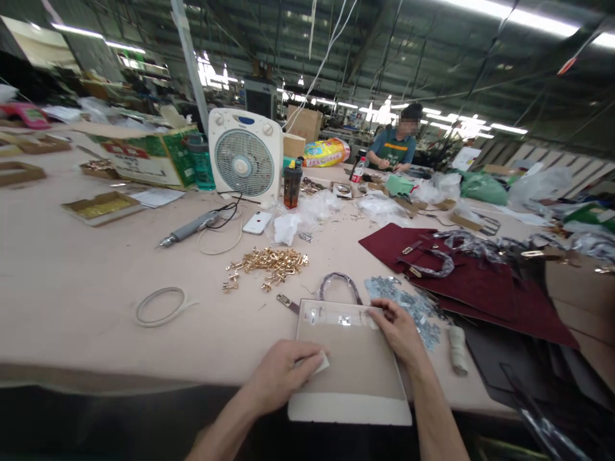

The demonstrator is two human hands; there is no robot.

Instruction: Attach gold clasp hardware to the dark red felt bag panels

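Observation:
A pale handbag panel (pixel 353 368) lies at the table's front edge, its lower end reaching past the edge. A plastic-wrapped handle (pixel 340 276) arches from its top, and a dark strap with a metal plate (pixel 287 302) sticks out at its upper left. My left hand (pixel 286 371) pinches a small white flat piece (pixel 323 363) over the panel's left part. I cannot tell what that piece is made of. At the top right corner, my right hand (pixel 396 330) grips the panel, thumb on top and fingers bent at its edge.
Gold metal fittings (pixel 276 264) are heaped beyond the panel; silver plates (pixel 408 304) lie right of it. Dark red panels (pixel 461 278) are stacked further right. A power screwdriver (pixel 189 230), phone (pixel 257 222), cord coil (pixel 161 307) and fan (pixel 246 157) stand or lie leftward. A co-worker (pixel 394 144) is opposite.

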